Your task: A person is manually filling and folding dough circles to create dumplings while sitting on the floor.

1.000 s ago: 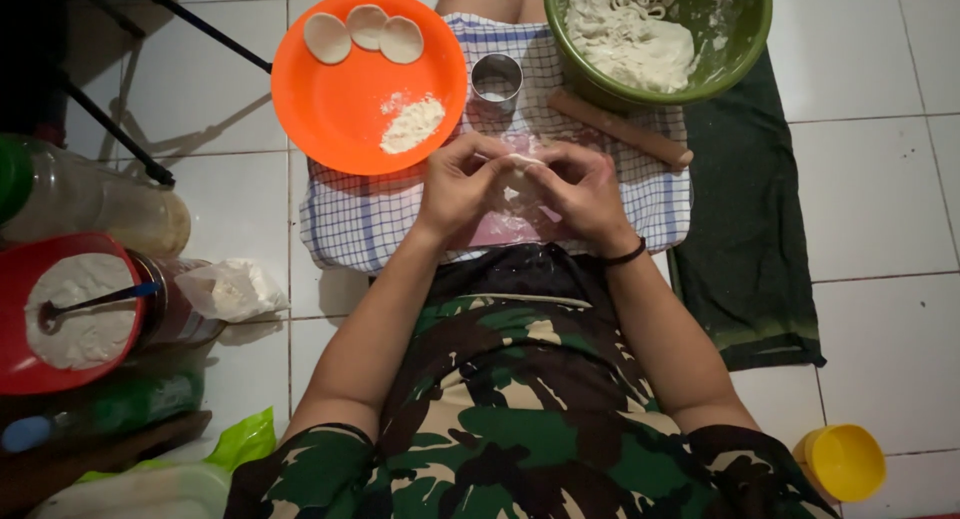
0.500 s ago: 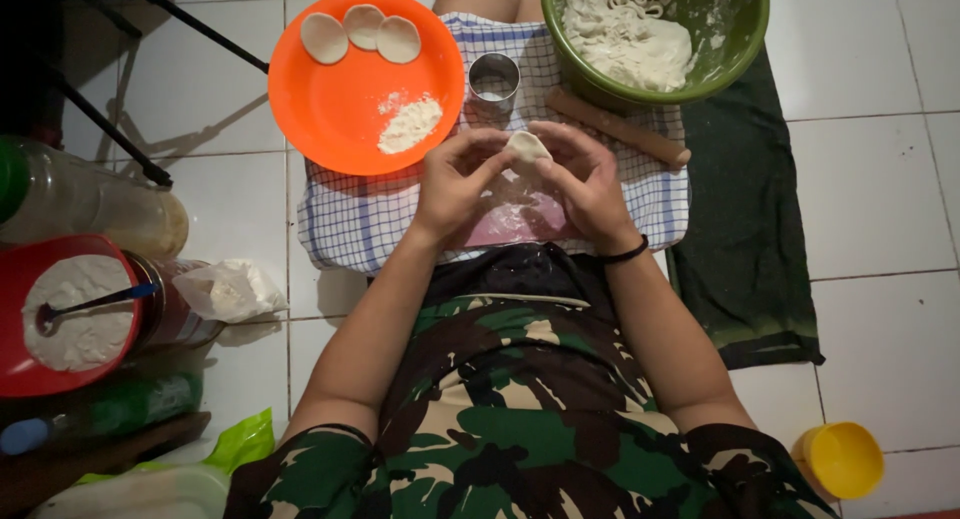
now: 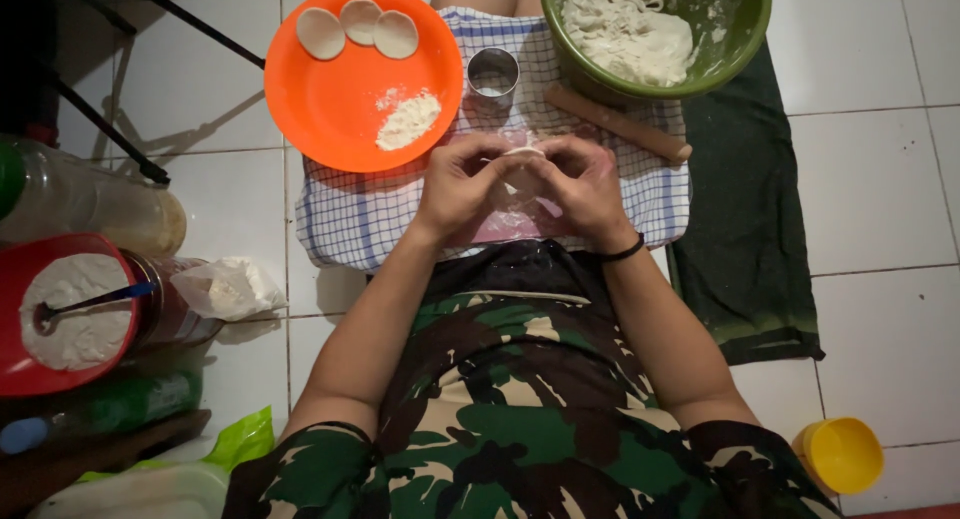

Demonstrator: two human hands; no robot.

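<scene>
We hold a small round of dough [image 3: 523, 159] between both hands, just above the checked cloth [image 3: 350, 219] that serves as our landmark. The left hand [image 3: 462, 184] and right hand [image 3: 583, 184] meet over the cloth's middle, fingers curled narrow and pinching the round's rim from either side; how far the edge is sealed we cannot tell, since the fingertips cover it. Done so far, by our reading: three pale dough pieces [image 3: 360, 29] lie in a row on the orange plate [image 3: 330, 109] at the cloth's far left corner, beside a small heap of flour [image 3: 408, 121] on the same plate. Left to do: a good mass of dough [image 3: 625, 39] fills the green bowl [image 3: 740, 39] at the cloth's far right corner, so we judge the work is early. A metal ring cutter [image 3: 493, 74] stands on the cloth's far edge between plate and bowl, and a wooden rolling pin [image 3: 615, 124] lies slanted just before the bowl. Left of the cloth, well apart, sits a red tub of white powder [image 3: 65, 314] with a spoon in it.
</scene>
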